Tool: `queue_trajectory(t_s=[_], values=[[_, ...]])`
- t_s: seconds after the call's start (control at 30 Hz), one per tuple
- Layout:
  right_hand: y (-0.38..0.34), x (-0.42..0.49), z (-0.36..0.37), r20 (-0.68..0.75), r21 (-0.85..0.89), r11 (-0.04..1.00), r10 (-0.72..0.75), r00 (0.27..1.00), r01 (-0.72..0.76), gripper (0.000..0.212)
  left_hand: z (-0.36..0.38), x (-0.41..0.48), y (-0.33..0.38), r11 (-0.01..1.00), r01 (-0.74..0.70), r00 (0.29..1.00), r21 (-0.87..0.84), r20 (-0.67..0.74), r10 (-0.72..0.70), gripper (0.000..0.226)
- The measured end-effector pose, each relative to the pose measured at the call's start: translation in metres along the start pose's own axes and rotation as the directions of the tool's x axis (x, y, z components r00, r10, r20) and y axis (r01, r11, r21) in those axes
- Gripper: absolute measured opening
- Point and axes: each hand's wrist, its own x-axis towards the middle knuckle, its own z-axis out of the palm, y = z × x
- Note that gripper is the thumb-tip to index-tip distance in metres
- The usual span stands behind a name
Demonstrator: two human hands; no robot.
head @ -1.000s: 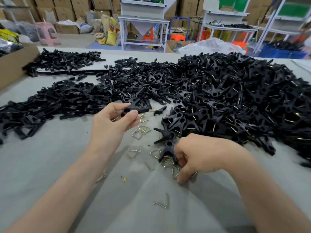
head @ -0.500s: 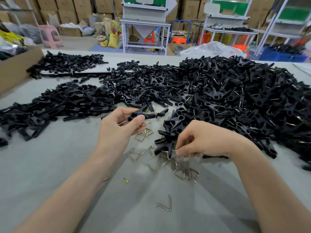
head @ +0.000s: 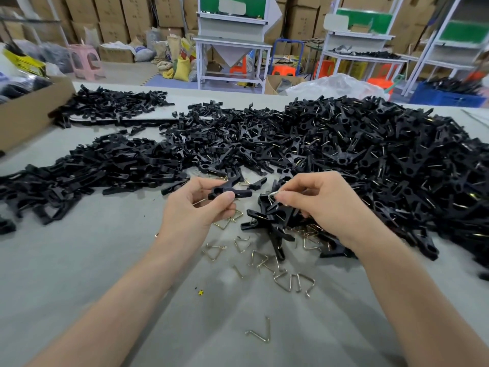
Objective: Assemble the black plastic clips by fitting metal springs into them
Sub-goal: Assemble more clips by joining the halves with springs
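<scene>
My left hand (head: 195, 210) pinches a black plastic clip (head: 227, 190) between thumb and fingers, held above the table. Just to its right, my right hand (head: 317, 200) pinches a small metal spring (head: 272, 196) at its fingertips, a short gap from the clip. Several loose metal springs (head: 285, 274) lie on the grey table below both hands. A big heap of black clips with springs (head: 370, 160) fills the right side. Flat black clip halves (head: 87, 170) are spread to the left.
A cardboard box (head: 26, 112) stands at the table's left edge. Another pile of black parts (head: 111, 104) lies at the back left. One bent spring (head: 260, 332) lies alone near me on the grey table (head: 79, 260). Shelving and stools stand beyond the table.
My right hand has risen from the loose springs on the table with one spring pinched, and moved toward the clip. My left hand kept holding the clip, nearly in place.
</scene>
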Motion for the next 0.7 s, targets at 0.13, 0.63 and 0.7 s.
queue_trajectory(t_s=[0.13,0.63,0.7], values=[[-0.001,0.002,0.008,-0.021,0.357,0.933,0.067,0.998,-0.055,0.009,0.002,-0.003,0.003,0.999,-0.018,0.998,-0.027,0.064,0.019,0.018],[-0.002,0.0,0.034,-0.056,0.592,0.796,0.192,0.98,-0.123,0.018,0.006,-0.009,0.01,0.996,-0.063,0.98,-0.065,0.185,0.074,0.023],[0.0,0.0,0.036,-0.056,0.567,0.813,0.198,0.979,-0.132,0.02,0.007,-0.01,0.01,0.995,-0.062,0.978,-0.075,0.192,0.076,0.023]])
